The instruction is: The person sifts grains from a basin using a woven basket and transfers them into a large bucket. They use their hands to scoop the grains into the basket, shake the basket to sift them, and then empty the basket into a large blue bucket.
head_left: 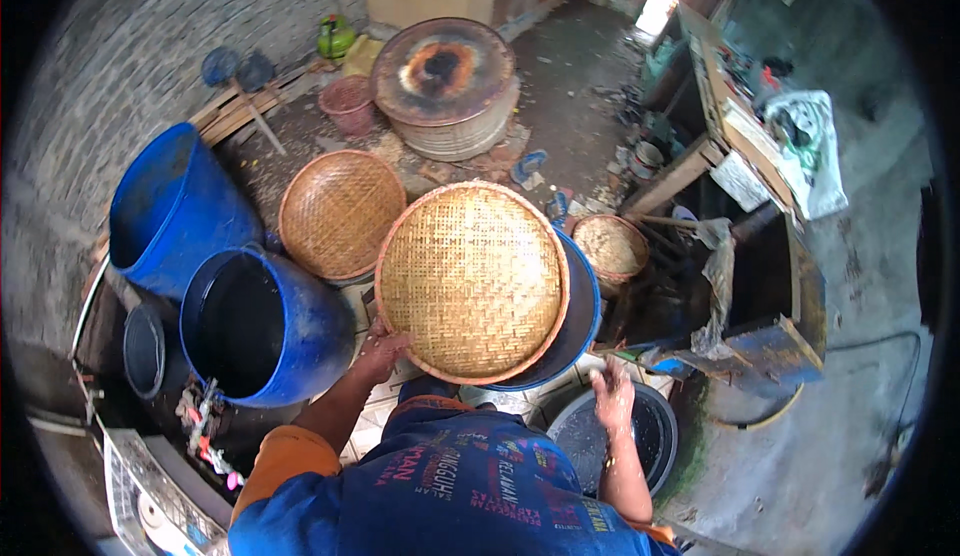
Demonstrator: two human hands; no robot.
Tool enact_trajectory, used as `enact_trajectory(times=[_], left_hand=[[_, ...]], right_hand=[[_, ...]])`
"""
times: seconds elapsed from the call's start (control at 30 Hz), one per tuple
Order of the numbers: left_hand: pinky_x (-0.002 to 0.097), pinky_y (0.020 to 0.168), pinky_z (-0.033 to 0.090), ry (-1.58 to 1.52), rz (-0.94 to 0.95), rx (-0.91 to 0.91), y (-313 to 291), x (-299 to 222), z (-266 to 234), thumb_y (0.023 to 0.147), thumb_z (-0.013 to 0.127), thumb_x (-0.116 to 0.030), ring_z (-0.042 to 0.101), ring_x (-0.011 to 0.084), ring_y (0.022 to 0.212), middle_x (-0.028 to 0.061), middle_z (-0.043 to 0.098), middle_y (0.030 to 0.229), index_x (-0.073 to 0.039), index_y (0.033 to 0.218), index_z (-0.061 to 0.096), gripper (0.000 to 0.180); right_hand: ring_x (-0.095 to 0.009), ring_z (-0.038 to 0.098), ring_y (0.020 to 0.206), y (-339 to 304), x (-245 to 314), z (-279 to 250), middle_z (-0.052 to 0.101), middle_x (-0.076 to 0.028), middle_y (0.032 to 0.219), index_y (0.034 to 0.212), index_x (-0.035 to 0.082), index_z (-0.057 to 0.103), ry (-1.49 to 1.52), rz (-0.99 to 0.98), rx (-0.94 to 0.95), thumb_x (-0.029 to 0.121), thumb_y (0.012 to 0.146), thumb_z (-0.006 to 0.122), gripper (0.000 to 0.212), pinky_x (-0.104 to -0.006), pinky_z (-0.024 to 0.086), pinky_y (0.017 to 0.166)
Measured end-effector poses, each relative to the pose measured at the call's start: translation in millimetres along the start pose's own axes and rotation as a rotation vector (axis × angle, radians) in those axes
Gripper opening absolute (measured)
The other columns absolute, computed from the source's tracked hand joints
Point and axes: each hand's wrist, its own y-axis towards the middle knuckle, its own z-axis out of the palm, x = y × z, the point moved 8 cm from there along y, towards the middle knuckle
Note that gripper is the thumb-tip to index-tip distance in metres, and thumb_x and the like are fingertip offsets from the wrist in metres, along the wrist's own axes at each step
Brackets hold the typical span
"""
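Left hand has its grip closed on the lower-left rim of the big woven bamboo tray, centre of frame, which sits tilted over the wide blue basin and covers most of it. Right hand is free, fingers loosely spread, blurred, hovering over the dark round tub at lower right; it holds nothing. My read: one-handed at the rim is marginal, so bring the right hand to the opposite edge and keep the tray level on the basin. Containers: tray looks empty; second bamboo tray to upper left also empty; small basket right of centre holds pale crumbly stuff; blue barrel at left looks dark inside, contents unclear; second blue barrel behind it, contents not visible.
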Motion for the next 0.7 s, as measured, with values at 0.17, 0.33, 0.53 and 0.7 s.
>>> enact_trajectory(times=[0.17, 0.33, 0.53, 0.7], left_hand=[[0.0340, 0.093, 0.042, 0.037, 0.092, 0.122, 12, -14, 27, 0.075, 0.060, -0.007, 0.055, 0.0224, 0.109, 0.0077, 0.059, 0.121, -0.003, 0.128, 0.047, 0.056], [0.0382, 0.097, 0.040, 0.391, 0.284, 0.325, -7, -71, 85, 0.079, 0.054, -0.013, 0.052, 0.0266, 0.115, 0.0149, 0.056, 0.123, 0.001, 0.127, 0.046, 0.051], [0.0371, 0.095, 0.042, 0.327, 0.218, 0.281, 0, -66, 82, 0.073, 0.057, -0.011, 0.054, 0.0234, 0.110, 0.0131, 0.057, 0.120, 0.001, 0.126, 0.047, 0.055], [0.0354, 0.094, 0.043, 0.300, 0.199, 0.190, 3, -57, 67, 0.071, 0.059, -0.009, 0.057, 0.0223, 0.105, 0.0114, 0.060, 0.117, 0.000, 0.127, 0.045, 0.058]], right_hand=[[-0.036, 0.052, 0.111, 73, 104, -42, 0.055, -0.021, 0.119, 0.126, 0.000, 0.049, -0.080, -0.224, -0.290, 0.021, 0.083, 0.066, 0.051, -0.0398, 0.042, 0.095], [-0.035, 0.058, 0.092, 112, 147, -71, 0.059, -0.017, 0.099, 0.111, 0.004, 0.058, -0.165, -0.279, -0.430, 0.017, 0.078, 0.070, 0.038, -0.0403, 0.047, 0.080], [-0.033, 0.062, 0.079, 123, 160, -76, 0.064, -0.014, 0.085, 0.092, 0.007, 0.067, -0.276, -0.390, -0.498, 0.010, 0.081, 0.065, 0.012, -0.0405, 0.050, 0.071], [-0.034, 0.063, 0.077, 119, 182, -52, 0.065, -0.016, 0.084, 0.091, 0.007, 0.066, -0.215, -0.485, -0.468, 0.012, 0.082, 0.064, 0.011, -0.0404, 0.051, 0.069]])
